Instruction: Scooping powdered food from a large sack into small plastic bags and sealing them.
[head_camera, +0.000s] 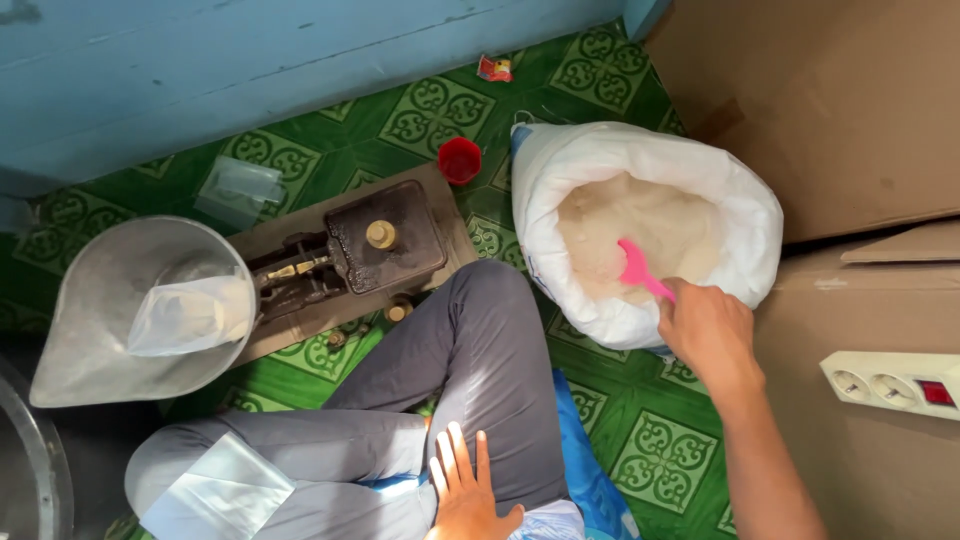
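Gripping the handle of a pink scoop (636, 268), the right hand (706, 335) is clenched around it at the near edge of a white sack (640, 165), and the scoop's bowl is pushed into the pale grain that fills the sack's open mouth. The left hand (465, 490) is released, laid flat with fingers spread on the grey trouser leg (480, 350) in the near middle. To the left, on the green patterned floor (660, 460), a balance scale (370, 245) is set, a small brass weight standing on its dark plate and a clear plastic bag (190, 315) lying in its metal pan (130, 310). Whether grain is already in that bag cannot be told. By how things lie, the weight is set and the bag placed; grain is being taken up, and its weighing seems not yet done. A red cup (460, 160) stands just beyond the scale.
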